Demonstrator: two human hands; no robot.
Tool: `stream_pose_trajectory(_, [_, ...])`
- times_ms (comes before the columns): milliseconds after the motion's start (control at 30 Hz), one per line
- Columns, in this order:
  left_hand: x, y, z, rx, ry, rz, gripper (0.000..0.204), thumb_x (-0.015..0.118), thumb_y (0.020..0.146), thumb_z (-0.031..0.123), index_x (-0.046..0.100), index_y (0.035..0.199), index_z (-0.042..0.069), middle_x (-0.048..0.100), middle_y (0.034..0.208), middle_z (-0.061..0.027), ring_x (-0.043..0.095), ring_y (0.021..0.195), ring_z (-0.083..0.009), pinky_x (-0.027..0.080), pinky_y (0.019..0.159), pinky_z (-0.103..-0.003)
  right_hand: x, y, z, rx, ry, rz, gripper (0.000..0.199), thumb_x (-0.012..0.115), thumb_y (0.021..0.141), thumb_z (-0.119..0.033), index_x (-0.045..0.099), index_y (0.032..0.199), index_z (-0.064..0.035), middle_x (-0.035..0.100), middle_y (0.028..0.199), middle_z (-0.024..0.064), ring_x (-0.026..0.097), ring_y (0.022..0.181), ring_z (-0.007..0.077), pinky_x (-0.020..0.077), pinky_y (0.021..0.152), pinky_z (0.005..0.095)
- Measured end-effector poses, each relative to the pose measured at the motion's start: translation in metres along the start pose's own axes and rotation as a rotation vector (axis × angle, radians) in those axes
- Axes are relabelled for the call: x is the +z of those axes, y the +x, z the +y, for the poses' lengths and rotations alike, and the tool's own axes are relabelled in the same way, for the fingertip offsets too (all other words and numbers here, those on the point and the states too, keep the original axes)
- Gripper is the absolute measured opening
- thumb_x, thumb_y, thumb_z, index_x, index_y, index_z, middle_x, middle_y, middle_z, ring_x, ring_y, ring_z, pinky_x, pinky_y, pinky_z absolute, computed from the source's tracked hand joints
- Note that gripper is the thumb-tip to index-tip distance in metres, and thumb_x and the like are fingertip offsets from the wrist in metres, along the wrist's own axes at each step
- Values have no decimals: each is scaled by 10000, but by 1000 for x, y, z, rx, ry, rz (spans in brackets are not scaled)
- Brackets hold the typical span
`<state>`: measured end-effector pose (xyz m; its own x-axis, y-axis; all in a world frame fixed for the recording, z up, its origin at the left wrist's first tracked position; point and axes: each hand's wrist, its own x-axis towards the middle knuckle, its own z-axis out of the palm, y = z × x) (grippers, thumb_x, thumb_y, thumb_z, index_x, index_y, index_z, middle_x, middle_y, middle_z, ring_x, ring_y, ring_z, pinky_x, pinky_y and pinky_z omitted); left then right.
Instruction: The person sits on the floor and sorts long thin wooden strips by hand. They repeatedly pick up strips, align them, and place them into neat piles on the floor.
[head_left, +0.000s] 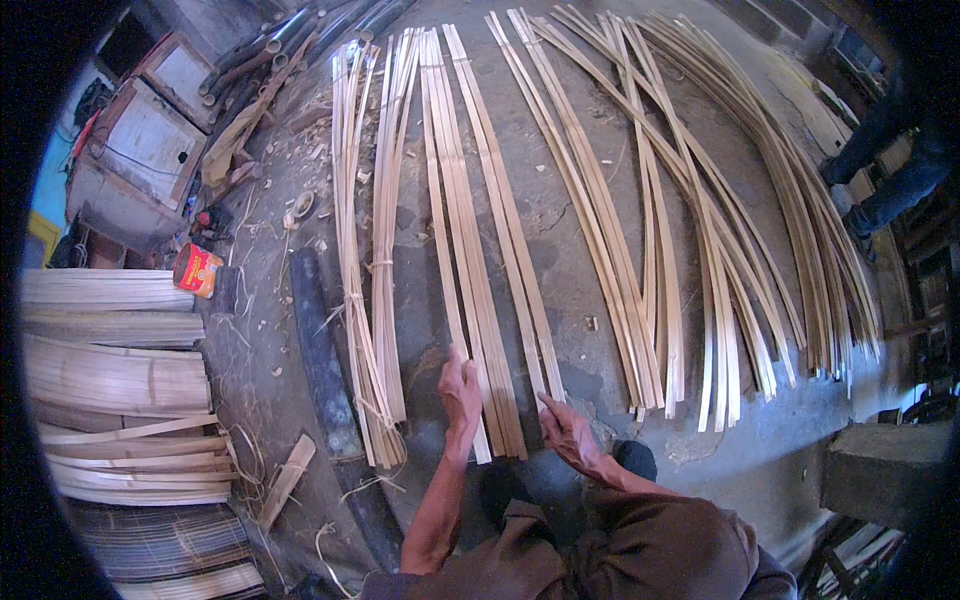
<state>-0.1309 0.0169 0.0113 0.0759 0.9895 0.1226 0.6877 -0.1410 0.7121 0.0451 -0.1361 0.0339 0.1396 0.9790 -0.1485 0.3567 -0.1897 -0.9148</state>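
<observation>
- On the grey floor (690,455), in front of the person, a middle group of long pale strips (472,260) lies lengthwise, with a narrower set of strips (507,210) just to its right.
- The left hand (461,392) is at the left edge of the middle group, near its lower end, with the fingers bent; whether they grip a strip, I cannot tell.
- The right hand (572,438) is at the lower end of the narrower set, forefinger extended toward it; its hold too is unclear.
- Left of these lie two tied bundles (387,320), then a dark pole (322,340).
- To the right, loose strips (690,190) cross one another, beside a curved spread of strips (810,260).
- At far left are stacked pale slats (115,375), with a red container (203,272) just above them.
- At upper right, another person's legs (905,160) show in dark trousers.
</observation>
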Motion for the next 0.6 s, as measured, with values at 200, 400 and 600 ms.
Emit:
stream_pose_trajectory(200, [-5,0,0,-69,63,-149,511,522,959,202,437,1399,-43,576,1034,-247,594,941,-398,472,817,-478,-28,14,22,-37,100,146,337,529,1000,-175,559,1315,-59,572,782,85,572,677,179,476,602,335])
stream_pose_trajectory(400, [-5,-2,-7,-114,219,-156,598,581,929,266,395,1449,37,529,1112,-230,584,996,-402,481,821,-503,-96,38,29,-34,-509,497,403,627,901,-166,563,1286,-66,578,906,156,573,804,322,483,725,420])
stream_pose_trajectory(600, [-5,-7,19,-196,212,-80,600,624,889,262,426,1400,18,481,1198,-215,518,1135,-406,424,945,-511,-118,31,41,-19,-761,414,423,640,881,-174,560,1272,-33,542,1063,192,533,988,374,439,890,461])
